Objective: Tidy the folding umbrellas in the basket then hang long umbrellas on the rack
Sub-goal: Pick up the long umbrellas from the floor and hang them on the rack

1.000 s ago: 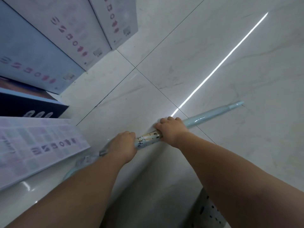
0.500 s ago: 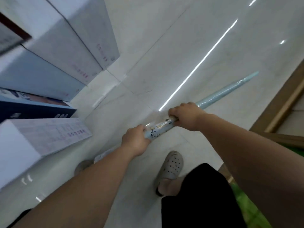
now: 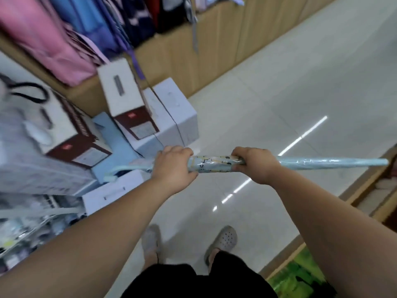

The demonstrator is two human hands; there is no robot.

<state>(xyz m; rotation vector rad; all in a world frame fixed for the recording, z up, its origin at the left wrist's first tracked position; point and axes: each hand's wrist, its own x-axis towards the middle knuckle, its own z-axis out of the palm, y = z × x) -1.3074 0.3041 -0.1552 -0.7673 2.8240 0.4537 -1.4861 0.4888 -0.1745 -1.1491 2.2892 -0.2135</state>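
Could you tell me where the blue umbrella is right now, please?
Head view, centre: the umbrella is held level by the left hand and right hand, boxes at its left.

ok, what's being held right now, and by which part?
One long pale-blue umbrella, in both hands. The left hand grips the wrapped canopy near the handle end; the right hand grips it around mid-length, leaving the tip end free.
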